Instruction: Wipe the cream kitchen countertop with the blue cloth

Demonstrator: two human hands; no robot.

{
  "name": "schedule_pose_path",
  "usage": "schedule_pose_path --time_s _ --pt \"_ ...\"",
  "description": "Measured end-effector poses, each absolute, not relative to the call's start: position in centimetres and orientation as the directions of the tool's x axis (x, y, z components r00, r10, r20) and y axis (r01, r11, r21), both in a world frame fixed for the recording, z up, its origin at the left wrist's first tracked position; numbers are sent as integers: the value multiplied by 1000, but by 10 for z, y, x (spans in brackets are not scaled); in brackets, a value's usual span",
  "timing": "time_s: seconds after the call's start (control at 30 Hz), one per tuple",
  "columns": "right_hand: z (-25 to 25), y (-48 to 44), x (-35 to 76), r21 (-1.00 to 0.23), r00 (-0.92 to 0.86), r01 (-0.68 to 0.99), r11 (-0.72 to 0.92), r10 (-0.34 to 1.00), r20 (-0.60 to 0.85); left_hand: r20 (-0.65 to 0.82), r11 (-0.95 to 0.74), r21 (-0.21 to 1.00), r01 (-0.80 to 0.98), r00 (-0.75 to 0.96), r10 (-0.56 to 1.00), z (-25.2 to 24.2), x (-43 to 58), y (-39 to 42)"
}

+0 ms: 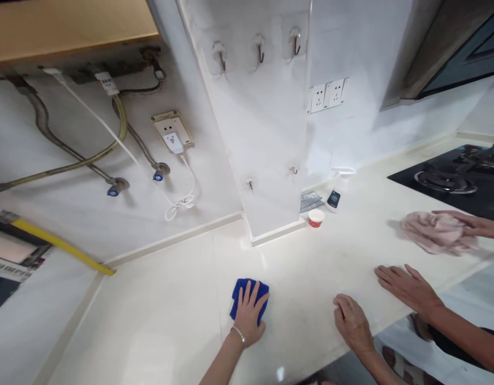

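Note:
My left hand [250, 316], with a bracelet at the wrist, presses a folded blue cloth [239, 291] flat on the pale countertop [167, 299]. Its fingers lie spread over the cloth. To the right, my right hand [352, 323] rests near the counter's front edge with its fingers curled in, and no object shows in it. Farther right is a co-worker's hand [409, 289], laid palm down on the counter. Another hand [485, 225], reaching in from the right edge, holds a crumpled pink cloth [435, 232].
A red-and-white tub [316, 218], a small black-topped item [333, 200] and a silvery packet [311, 201] sit beside the wall pillar [267, 139]. A black gas hob [443, 179] is at the far right. Hoses and a plugged-in charger [174, 142] are on the left wall.

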State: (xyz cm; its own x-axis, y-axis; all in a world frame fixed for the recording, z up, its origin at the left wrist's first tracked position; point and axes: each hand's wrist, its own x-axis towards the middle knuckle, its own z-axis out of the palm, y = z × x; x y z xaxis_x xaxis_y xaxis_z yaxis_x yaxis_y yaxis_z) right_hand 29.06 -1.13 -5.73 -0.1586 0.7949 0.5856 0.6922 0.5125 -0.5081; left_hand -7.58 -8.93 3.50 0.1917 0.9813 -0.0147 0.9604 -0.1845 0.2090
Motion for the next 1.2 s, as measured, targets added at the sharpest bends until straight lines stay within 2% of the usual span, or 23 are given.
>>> schedule_pose_path --time_s 0.1,0.17,0.27,0.37,0.43,0.5,0.73,0.87,1.03,1.2 --pt "-60 -11 291 -509 -165 685 521 792 588 -158 -372 254 893 417 895 43 -106 -111" --pt "-61 -10 290 -514 -166 681 522 793 586 -160 -346 244 906 389 907 41 -122 -123" --pt "-61 -10 289 -522 -159 685 509 803 575 -9 -90 213 973 94 996 24 -117 -126" --pt "-56 -11 288 -516 -143 702 490 808 572 156 197 180 964 -225 962 -1 -79 -112" --pt "-52 -11 287 -515 -139 707 485 809 571 243 330 143 933 -356 902 -14 -50 -101" --pt "-49 -11 286 -519 -144 707 481 816 560 311 387 116 915 -403 861 -20 -30 -94" --pt "-45 -11 281 -495 -138 737 460 820 556 360 293 77 953 -301 883 -13 -52 -74" --pt "-40 -11 278 -490 -141 750 445 831 539 366 305 77 949 -312 877 -10 -76 -42" --pt "-37 -11 278 -483 -134 764 427 838 529 336 277 9 961 -264 904 -5 -107 6" --pt "-44 -14 283 -478 -130 768 426 835 535 323 270 72 960 -279 904 2 -129 51"
